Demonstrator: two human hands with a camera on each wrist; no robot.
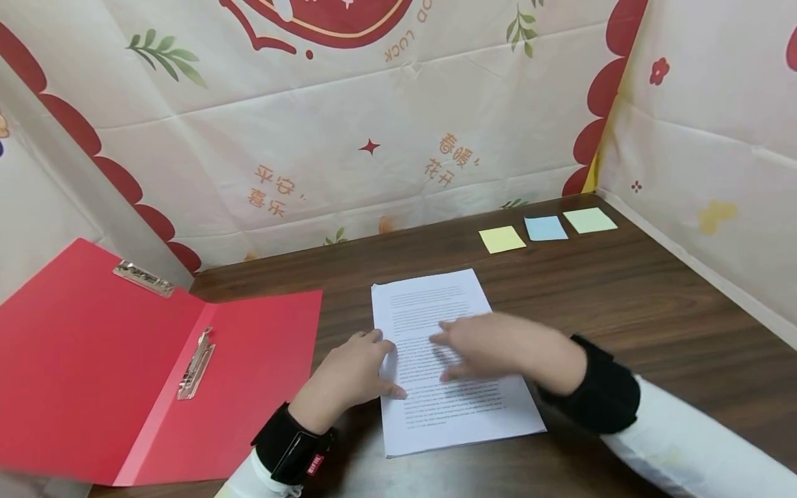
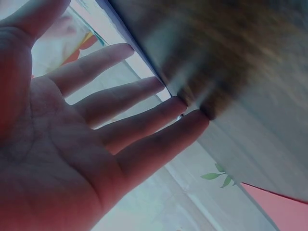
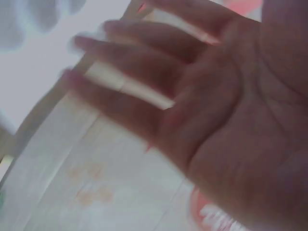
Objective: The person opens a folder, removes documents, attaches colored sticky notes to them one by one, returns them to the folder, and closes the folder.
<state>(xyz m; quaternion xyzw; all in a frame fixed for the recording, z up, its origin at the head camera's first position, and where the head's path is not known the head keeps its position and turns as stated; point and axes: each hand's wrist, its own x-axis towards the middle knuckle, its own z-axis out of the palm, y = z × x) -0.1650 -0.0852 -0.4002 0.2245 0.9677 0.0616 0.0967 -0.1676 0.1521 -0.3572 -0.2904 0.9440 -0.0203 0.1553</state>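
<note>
A stack of printed paper sheets (image 1: 448, 415) lies on the dark wooden table, its text facing up. My left hand (image 1: 355, 370) rests at the stack's left edge, thumb over the top sheet. In the left wrist view the fingers (image 2: 130, 127) of that hand are stretched out, tips by the table and the paper's edge. Over the middle of the sheets is my right hand (image 1: 492, 346), blurred, its fingers spread. The right wrist view shows those fingers (image 3: 130, 57) extended with nothing between them; whether they touch the paper I cannot tell.
An opened red folder (image 1: 268, 373) with two metal clips, an upper clip (image 1: 143, 278) and a lower clip (image 1: 196, 366), lies at the left. Yellow (image 1: 501, 239), blue (image 1: 546, 228) and green (image 1: 590, 220) sticky notes lie at the back right. A printed cloth (image 1: 373, 104) hangs behind the table.
</note>
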